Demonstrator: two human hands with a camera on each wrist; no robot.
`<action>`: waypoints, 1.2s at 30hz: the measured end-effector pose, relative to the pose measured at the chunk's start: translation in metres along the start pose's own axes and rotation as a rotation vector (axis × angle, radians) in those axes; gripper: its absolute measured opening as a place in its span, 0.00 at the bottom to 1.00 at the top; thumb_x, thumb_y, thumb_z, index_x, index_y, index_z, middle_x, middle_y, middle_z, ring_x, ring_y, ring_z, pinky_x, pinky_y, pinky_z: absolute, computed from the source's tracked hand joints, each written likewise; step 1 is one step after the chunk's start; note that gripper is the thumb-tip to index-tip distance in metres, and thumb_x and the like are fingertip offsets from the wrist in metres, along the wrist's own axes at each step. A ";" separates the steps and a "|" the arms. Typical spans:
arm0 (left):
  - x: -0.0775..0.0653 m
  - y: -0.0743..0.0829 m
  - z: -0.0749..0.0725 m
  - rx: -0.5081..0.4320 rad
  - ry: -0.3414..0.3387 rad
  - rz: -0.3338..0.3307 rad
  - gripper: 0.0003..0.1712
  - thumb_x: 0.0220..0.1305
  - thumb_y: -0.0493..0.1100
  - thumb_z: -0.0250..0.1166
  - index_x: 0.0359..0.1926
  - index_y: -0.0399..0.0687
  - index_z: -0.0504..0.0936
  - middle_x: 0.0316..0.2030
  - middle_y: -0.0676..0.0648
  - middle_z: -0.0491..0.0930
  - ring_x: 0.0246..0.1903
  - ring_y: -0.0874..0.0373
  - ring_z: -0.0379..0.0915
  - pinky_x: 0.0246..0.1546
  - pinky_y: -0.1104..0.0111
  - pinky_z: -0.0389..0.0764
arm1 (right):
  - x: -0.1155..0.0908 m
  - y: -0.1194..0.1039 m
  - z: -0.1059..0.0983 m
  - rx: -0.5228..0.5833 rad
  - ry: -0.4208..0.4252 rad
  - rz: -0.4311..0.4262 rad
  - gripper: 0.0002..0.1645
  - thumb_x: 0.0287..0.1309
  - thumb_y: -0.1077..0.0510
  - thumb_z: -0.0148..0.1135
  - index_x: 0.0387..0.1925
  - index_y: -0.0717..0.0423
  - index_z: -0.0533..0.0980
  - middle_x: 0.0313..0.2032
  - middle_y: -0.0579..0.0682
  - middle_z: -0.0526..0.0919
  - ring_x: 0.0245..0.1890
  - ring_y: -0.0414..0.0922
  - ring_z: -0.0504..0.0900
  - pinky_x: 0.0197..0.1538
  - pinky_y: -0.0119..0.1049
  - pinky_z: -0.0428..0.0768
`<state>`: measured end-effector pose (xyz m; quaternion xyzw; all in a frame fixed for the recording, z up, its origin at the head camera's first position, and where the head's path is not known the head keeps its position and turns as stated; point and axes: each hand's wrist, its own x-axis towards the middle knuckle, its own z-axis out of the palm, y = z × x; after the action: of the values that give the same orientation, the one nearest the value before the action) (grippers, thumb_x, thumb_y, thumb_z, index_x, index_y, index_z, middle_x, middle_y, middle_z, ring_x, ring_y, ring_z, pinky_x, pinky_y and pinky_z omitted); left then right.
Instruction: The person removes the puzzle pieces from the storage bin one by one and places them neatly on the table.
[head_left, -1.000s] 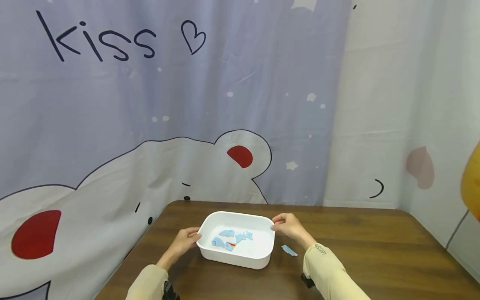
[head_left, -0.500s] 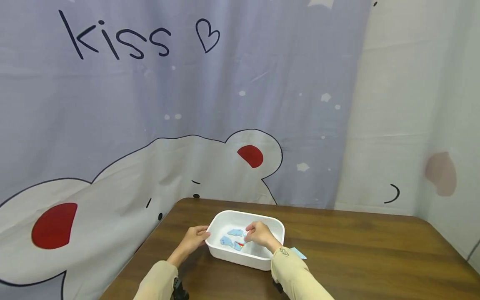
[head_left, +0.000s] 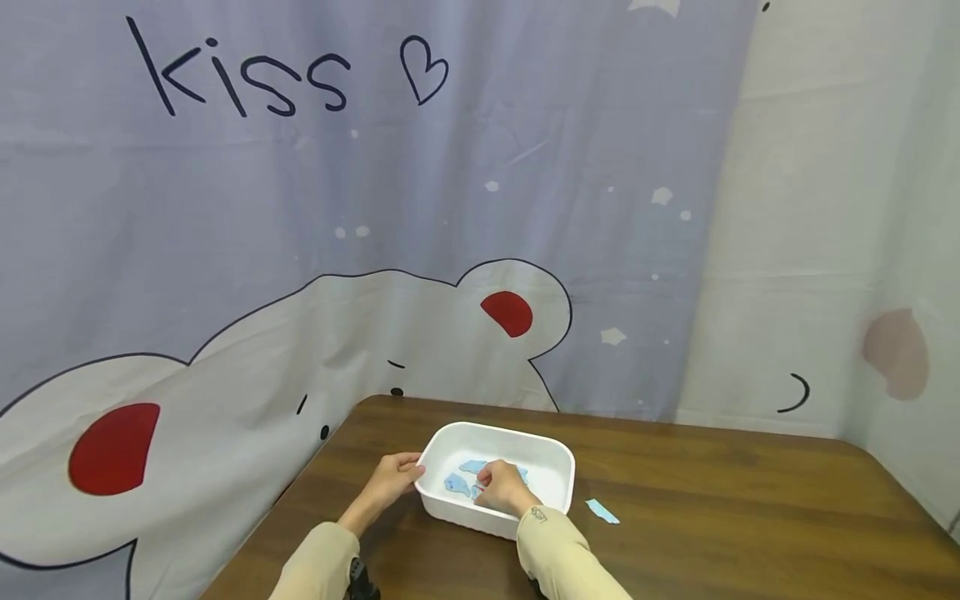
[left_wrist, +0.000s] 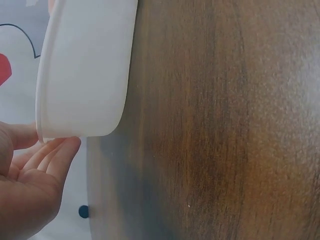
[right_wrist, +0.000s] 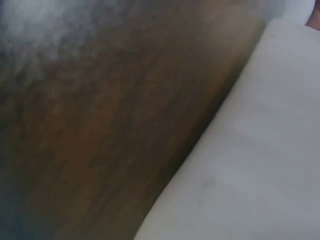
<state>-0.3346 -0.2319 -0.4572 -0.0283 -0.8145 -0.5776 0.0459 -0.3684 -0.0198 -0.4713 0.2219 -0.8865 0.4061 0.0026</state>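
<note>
A white plastic tub [head_left: 480, 520] sits on the table, with several light blue, ragged-edged pieces [head_left: 457, 483] that look like torn paper inside it. My left hand [head_left: 388, 481] holds the tub's left end. In the left wrist view, thumb and fingers grip its rim from either side. My right hand [head_left: 507, 489] reaches over the near wall into the tub, fingers curled down at a piece with a bit of red. I cannot tell whether it pinches that piece. The right wrist view is blurred and shows mostly the tub's wall [right_wrist: 240, 150].
Another light blue piece [head_left: 602, 511] lies on the brown wooden table [head_left: 720, 500] right of the tub. Behind the table hangs a printed curtain [head_left: 420, 208] with a white bear, stars and the word "kiss".
My right hand has left the tub's right rim and gone inside to the blue pieces, then moved further left and nearer. The left hand keeps its hold. The head view has turned slightly right.
</note>
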 end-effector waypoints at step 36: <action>-0.003 -0.001 0.007 0.000 0.095 0.013 0.18 0.68 0.28 0.53 0.55 0.16 0.72 0.51 0.22 0.77 0.51 0.34 0.78 0.47 0.54 0.86 | -0.014 -0.005 -0.071 0.142 0.093 -0.028 0.19 0.39 0.67 0.72 0.38 0.67 0.81 0.33 0.56 0.84 0.32 0.39 0.77 0.36 0.27 0.77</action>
<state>-0.3318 -0.2255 -0.4611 -0.0061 -0.8111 -0.5781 0.0884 -0.3665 0.0343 -0.4230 0.2148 -0.8513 0.4775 0.0336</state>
